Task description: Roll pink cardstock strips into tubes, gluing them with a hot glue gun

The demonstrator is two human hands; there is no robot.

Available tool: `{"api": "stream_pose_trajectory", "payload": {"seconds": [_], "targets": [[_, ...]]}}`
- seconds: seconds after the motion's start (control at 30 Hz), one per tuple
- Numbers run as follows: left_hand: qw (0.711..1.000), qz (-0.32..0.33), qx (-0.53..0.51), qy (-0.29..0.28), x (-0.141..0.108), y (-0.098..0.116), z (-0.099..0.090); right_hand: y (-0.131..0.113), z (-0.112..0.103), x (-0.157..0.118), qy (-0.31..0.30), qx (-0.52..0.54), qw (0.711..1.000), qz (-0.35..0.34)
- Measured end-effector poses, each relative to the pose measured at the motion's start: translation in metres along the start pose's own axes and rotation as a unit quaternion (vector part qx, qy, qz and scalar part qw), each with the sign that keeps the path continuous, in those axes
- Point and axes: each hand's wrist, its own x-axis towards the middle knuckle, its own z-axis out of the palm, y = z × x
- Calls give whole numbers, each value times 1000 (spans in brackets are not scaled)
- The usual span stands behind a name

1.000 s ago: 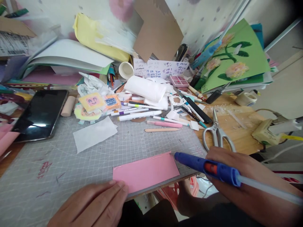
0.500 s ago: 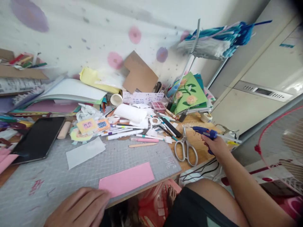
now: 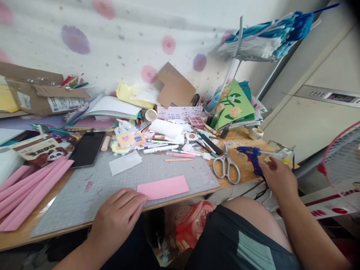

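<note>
1. The bare left hand (image 3: 119, 210) is palm down at the lower middle of the view, its back facing up, fingers close together and gently bent, fingertips pointing right.
2. The bare left forearm (image 3: 81, 255) slants up to it from the bottom edge, with the wrist nearly straight.
3. The bare right hand (image 3: 279, 178) is raised farther out, well apart from the left, its fingers loosely curled and pointing left; the fingertips look slightly blurred.
4. The bare right forearm (image 3: 315, 228) reaches diagonally up and left from the lower right corner.
</note>
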Motion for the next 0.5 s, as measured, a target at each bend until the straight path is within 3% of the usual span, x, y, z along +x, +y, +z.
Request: {"api": "stream_pose_trajectory", "payload": {"seconds": [0.1, 0.13, 0.17, 0.2, 0.23, 0.3, 0.33, 0.43, 0.5], "targets": [[1000, -19, -20, -5, 1, 1, -1, -10, -25, -39, 65, 5, 998, 4], [999, -22, -26, -5, 2, 1, -1, -20, -32, -52, 86, 16, 996, -17], [999, -23, -31, -6, 4, 2, -2, -34, -39, -65, 98, 38, 989, -103], [999, -24, -33, -5, 5, 2, -3, -50, -45, -77, 119, 66, 967, -215], [999, -26, -34, -4, 7, 3, -5, -69, -49, -87, 86, 107, 930, -342], [999, -33, -39, -4, 9, 3, -7, -110, -52, -104, -44, 137, 850, -508], [998, -38, -46, -8, 11, 3, -8, -130, -50, -110, -90, 133, 820, -550], [995, -57, -77, -28, 13, 1, -11, -175, -33, -122, -87, 133, 752, -640], [991, -79, -95, -43, 13, -2, -11, -190, -17, -126, -78, 127, 717, -681]]}}
